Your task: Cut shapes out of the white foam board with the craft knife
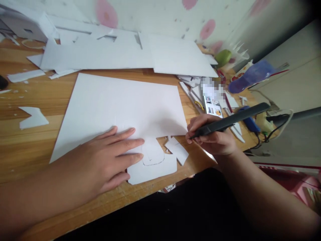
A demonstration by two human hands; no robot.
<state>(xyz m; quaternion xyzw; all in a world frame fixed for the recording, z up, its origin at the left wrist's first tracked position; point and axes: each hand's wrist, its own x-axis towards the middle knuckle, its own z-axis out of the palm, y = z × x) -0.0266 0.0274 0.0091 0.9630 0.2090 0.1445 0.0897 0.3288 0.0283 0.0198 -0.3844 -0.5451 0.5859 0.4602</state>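
Note:
My left hand (112, 159) lies flat with its fingers spread on a large white board (125, 103). Beside its fingertips, a smaller piece of white board (152, 174) carries a hand-drawn dark curved line. My right hand (213, 135) is closed around a thick black pen (230, 118), tip pointing left and down. This hand hovers just right of the board's near right corner, and the pen's tip is clear of the drawn line. A small angular white scrap (178, 150) lies on the wooden table between the drawn piece and my right hand.
Long white panels (100, 53) lie along the wall at the back. On the wooden table (15, 134), a notched scrap (33, 117) sits to the left. To the right are a phone (213, 107), yellow-handled scissors (199, 105), a blue-purple bottle (253, 77) and cables (272, 134).

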